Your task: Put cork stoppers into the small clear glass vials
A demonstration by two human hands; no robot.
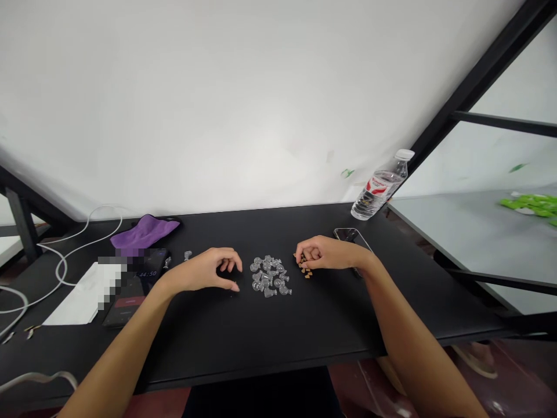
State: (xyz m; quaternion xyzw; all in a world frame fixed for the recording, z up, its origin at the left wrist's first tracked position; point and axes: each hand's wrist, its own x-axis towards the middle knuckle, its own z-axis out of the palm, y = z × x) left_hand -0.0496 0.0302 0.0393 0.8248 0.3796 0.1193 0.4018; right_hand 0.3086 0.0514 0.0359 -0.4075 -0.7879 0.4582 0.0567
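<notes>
Small clear miniature bottles (pixel 268 276) lie heaped on the black table. My left hand (pixel 213 268) hovers just left of the heap, its thumb and fingers apart with nothing visible between them. Right of the bottles is a small scatter of tan cork stoppers (pixel 308 273). Over these corks my right hand (pixel 317 252) is curled, its fingertips and thumb drawn in among them. Whether a cork sits between those fingers is too small to tell. Another clear bottle (pixel 187 255) is apart from the heap, beyond my left wrist.
A phone (pixel 350 235) lies behind my right hand, with a water bottle (pixel 378 188) standing near the wall. On the left are a purple cloth item (pixel 145 233), a dark device with a lit display (pixel 126 302), white paper (pixel 76 302) and a looping white cable (pixel 61 264).
</notes>
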